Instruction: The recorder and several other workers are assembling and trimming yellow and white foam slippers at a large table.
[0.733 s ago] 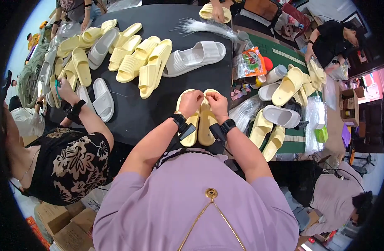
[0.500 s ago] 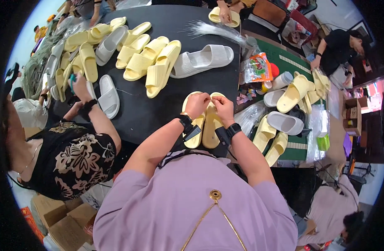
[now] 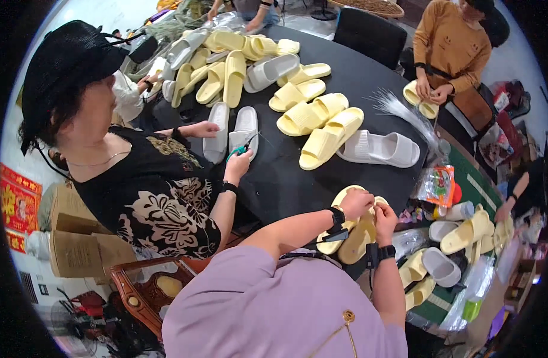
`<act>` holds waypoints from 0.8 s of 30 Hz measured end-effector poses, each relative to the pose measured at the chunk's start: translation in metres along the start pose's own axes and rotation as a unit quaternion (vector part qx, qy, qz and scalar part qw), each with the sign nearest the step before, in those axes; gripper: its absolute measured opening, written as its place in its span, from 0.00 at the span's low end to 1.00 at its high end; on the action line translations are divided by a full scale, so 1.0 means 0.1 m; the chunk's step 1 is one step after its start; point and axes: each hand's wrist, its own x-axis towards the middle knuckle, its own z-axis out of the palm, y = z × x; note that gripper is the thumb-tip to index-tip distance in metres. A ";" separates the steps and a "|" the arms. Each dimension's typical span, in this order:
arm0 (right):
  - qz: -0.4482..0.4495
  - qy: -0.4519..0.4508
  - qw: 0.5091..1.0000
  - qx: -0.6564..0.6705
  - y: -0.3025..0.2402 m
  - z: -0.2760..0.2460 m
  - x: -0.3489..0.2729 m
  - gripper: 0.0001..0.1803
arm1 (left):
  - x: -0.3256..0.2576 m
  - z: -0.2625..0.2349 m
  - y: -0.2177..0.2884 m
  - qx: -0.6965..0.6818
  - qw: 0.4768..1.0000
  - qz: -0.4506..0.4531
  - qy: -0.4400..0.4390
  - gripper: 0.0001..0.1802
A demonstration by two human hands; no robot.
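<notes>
In front of me, at the table's near edge, a pair of yellow slide slippers [image 3: 358,241] lies side by side. My left hand [image 3: 356,203] is closed over their far end, fingertips pinched together. Close beside it, my right hand [image 3: 385,222] also pinches at the slippers' far end. Whatever is between the fingers is too small to make out. Both wrists wear black bands with a small dark device. Beyond my hands lie a yellow slipper [image 3: 332,138] and a grey slipper [image 3: 381,149].
On my left a person holds green-handled scissors [image 3: 241,149] over grey slippers [image 3: 215,131]. Yellow and grey slippers [image 3: 234,77] pile up at the far left. White plastic ties [image 3: 399,107] lie far right, where another person handles slippers [image 3: 412,94]. A green mat [image 3: 474,179] bears more slippers.
My view has swung left, so the table and my hands appear further right. My hands have moved slightly apart at the slippers' far end. The scissors are now beside the grey slippers.
</notes>
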 end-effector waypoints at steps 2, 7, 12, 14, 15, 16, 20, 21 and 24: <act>0.025 -0.001 0.998 0.049 0.04 0.04 0.04 0.08 | -0.01 -0.03 -0.04 0.000 1.000 -0.011 0.020 0.05; 0.023 -0.012 1.000 0.017 0.10 0.01 0.09 0.06 | -0.03 -0.04 -0.05 0.004 1.000 -0.008 0.009 0.05; 0.008 0.012 1.000 0.012 -0.05 0.07 0.00 0.06 | -0.03 -0.08 -0.02 0.002 1.000 -0.025 -0.001 0.05; 0.038 -0.018 0.999 0.019 0.02 0.03 0.03 0.05 | -0.02 -0.11 0.00 0.011 1.000 -0.025 -0.010 0.05; 0.023 -0.024 0.999 0.011 0.02 0.04 0.03 0.05 | -0.02 -0.12 0.00 0.018 0.999 -0.025 -0.020 0.05; 0.008 -0.030 0.999 0.004 0.02 0.05 0.03 0.05 | -0.03 -0.12 0.01 0.019 0.999 -0.026 -0.019 0.05; -0.012 -0.034 0.999 -0.030 -0.09 0.08 -0.02 0.05 | -0.06 -0.12 0.01 0.010 0.999 -0.027 -0.022 0.06; 0.003 -0.034 0.999 0.004 -0.13 0.09 -0.04 0.05 | -0.05 -0.11 0.02 0.009 0.999 -0.024 -0.021 0.06; 0.014 -0.060 0.998 0.029 -0.05 0.05 0.01 0.06 | -0.04 -0.09 0.03 0.011 1.000 -0.017 -0.012 0.05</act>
